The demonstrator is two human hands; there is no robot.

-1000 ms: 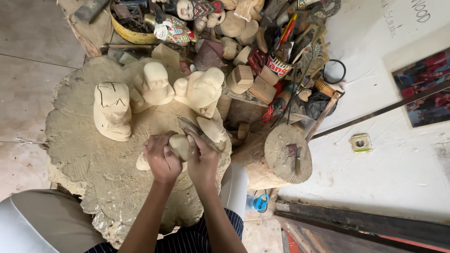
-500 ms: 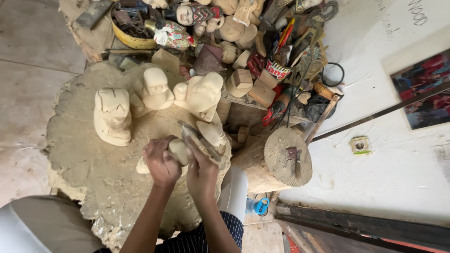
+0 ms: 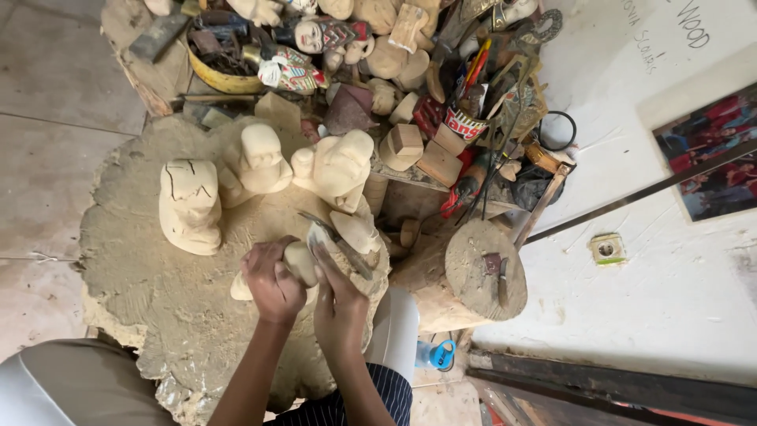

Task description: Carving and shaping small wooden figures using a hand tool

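Since half a second ago the right hand has shifted slightly, bringing the knife blade flatter against the top of the carving, while the left hand stays wrapped around the same piece. That piece is a small pale wooden carving, rounded and smooth, unpainted, the colour of fresh-cut wood, with a lower part poking out to the left of the left hand's knuckles. It rests on the big round chopping block, whose top is rough and dusted with fine sawdust. Fingers of the left hand are closed tight over the carving from the left, covering most of it. Those of the right hand are curled shut on the knife, its blade touching the carving's upper right edge just beyond the fingertips. Behind the hands, on the same block, stand three larger rough-cut figures: a cracked one at left, a rounded one in the middle, another to its right. A smaller stump stands nearby to the right.
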